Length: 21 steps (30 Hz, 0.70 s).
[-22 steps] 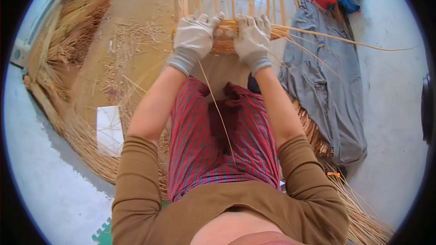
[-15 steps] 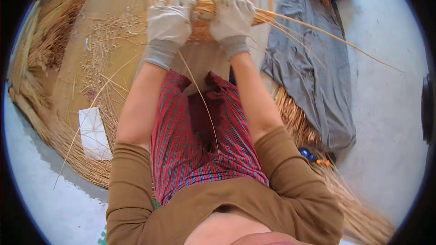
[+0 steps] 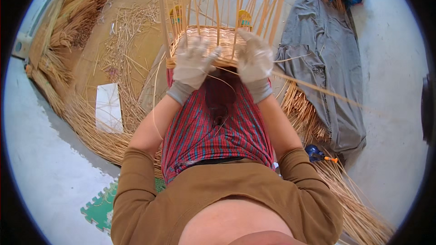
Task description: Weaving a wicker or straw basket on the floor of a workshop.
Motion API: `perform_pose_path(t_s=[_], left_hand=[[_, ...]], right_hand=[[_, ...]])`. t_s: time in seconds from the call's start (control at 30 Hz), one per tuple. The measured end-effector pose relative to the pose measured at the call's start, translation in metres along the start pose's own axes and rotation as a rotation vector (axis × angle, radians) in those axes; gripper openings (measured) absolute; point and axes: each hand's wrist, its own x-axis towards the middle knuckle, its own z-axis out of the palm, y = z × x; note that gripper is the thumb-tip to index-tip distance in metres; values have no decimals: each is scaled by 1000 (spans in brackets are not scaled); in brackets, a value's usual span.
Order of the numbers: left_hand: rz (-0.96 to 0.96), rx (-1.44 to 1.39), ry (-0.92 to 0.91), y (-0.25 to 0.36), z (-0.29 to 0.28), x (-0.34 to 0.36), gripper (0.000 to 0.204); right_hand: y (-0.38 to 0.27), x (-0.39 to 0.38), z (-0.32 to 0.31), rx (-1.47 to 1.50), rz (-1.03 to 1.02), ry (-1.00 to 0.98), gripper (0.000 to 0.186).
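Observation:
A half-woven wicker basket (image 3: 204, 33) rests across my lap, its long upright stakes (image 3: 217, 9) pointing away from me. My left hand (image 3: 193, 66), in a pale work glove with a grey cuff, lies against the basket's near left edge. Its fingers are stretched along the weave and the thumb stands apart. At the near right edge is my right hand (image 3: 255, 59), gloved alike; motion smears its fingers, so their grip is unclear. A long loose strand (image 3: 318, 88) runs out to the right beside that hand. Thin strands also curve below the left hand.
Bundles of reeds (image 3: 81, 13) lie at the far left, with scattered cuttings (image 3: 127, 41) and a white board (image 3: 108, 109) nearer. A grey cloth (image 3: 313, 63) covers more canes (image 3: 306, 118) on the right. A dark blue bottle with an orange nozzle (image 3: 318, 153) sits beside them.
The basket has come nearer to my body and tipped, so its woven inside shows. My hands have moved nearer with it, and the left fingers have opened from their curled hold.

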Motion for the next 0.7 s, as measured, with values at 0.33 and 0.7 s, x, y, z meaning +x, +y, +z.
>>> perform_pose_path(t_s=[0.33,0.7], left_hand=[[-102,-115,-454,11,36,-33,53],[-127,-336,-441,-5,22,-22,42]], right_hand=[[13,115,113,-480,-43,-550,31],[0,71,56,-45,-135,-257,28]])
